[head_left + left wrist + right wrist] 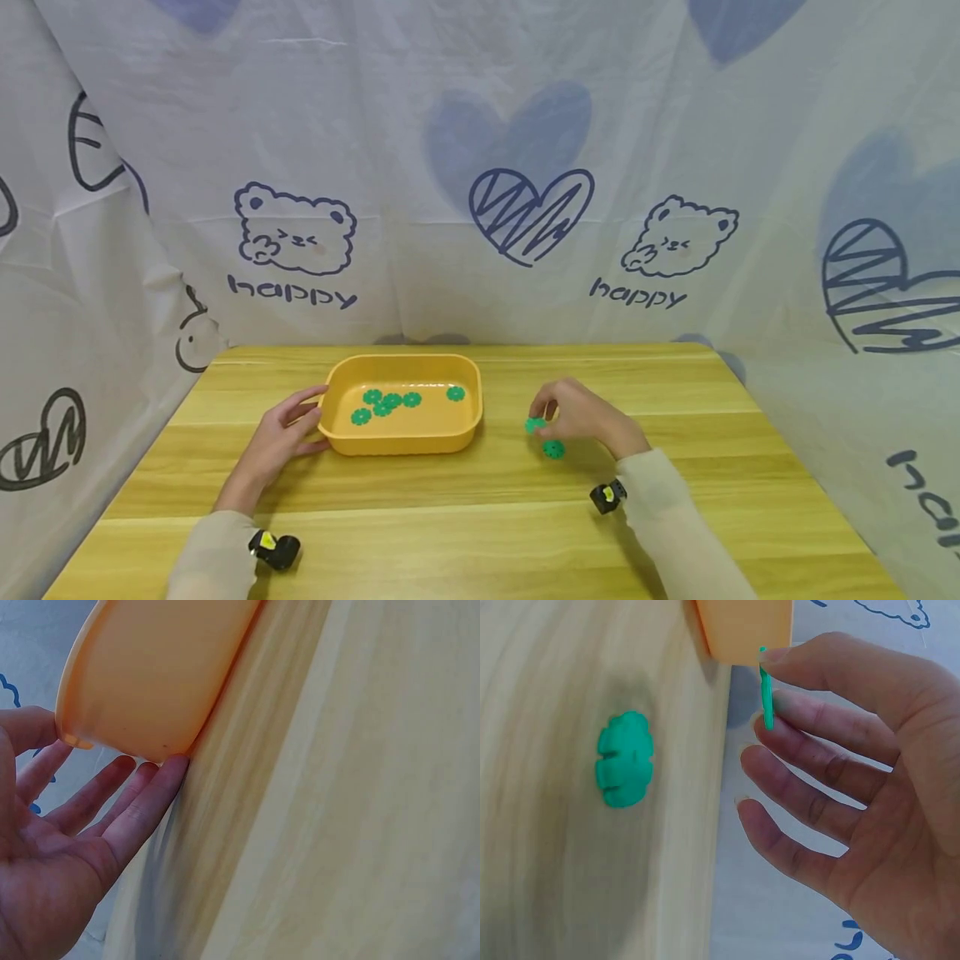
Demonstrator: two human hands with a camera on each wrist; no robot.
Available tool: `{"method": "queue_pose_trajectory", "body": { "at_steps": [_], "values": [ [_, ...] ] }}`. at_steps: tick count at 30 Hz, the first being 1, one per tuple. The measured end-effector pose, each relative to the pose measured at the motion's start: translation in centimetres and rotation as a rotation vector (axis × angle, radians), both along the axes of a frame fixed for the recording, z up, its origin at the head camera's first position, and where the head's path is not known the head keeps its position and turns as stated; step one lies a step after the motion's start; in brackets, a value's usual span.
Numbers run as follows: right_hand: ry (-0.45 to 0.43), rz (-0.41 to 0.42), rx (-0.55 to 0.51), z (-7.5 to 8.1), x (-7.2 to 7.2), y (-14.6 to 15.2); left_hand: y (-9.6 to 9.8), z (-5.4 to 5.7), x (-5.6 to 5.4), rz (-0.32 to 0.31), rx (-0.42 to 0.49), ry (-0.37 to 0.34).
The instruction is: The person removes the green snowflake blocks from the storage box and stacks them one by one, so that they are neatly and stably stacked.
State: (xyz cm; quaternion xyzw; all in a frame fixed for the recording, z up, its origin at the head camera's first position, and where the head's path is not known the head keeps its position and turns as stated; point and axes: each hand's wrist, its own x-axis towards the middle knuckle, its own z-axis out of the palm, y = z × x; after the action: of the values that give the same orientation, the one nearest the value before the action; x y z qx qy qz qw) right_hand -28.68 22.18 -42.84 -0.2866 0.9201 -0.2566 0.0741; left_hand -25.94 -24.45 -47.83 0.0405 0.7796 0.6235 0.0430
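A yellow plastic basin (405, 443) stands on the table with several green notched discs (412, 400) lying in it. My left hand (279, 433) rests against the basin's left end; in the left wrist view its fairly straight fingers (142, 806) touch the end wall and lower edge. To the right of the basin, my right hand (577, 412) pinches one green notched disc (766, 697) between thumb and fingertips, edge-on in the right wrist view. Another green notched disc (553, 450) lies flat on the table just below that hand.
The wood-grain table (450, 533) ends at a white cloth (405, 167) printed with bears and hearts, which hangs behind it and at both sides. Each wrist carries a small black camera (276, 550).
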Motion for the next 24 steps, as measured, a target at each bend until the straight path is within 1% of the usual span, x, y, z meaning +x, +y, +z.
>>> {"method": "queue_pose_trajectory", "body": {
  "at_steps": [7, 11, 18, 24],
  "values": [
    [0.001, 0.017, 0.008, -0.8, 0.5, 1.2, 0.0, 0.0, 0.0, -0.004, 0.005, 0.002],
    [-0.001, 0.007, 0.014, -1.3, 0.7, 1.8, 0.0, 0.0, 0.0, -0.001, 0.007, 0.005],
    [-0.023, -0.016, -0.016, -2.3, 0.9, 2.6, 0.1, 0.1, 0.1, 0.005, 0.000, 0.005],
    [-0.023, -0.039, -0.025, -2.9, 1.1, 2.8, 0.1, 0.2, 0.1, 0.006, -0.013, -0.004]
  ]
}}
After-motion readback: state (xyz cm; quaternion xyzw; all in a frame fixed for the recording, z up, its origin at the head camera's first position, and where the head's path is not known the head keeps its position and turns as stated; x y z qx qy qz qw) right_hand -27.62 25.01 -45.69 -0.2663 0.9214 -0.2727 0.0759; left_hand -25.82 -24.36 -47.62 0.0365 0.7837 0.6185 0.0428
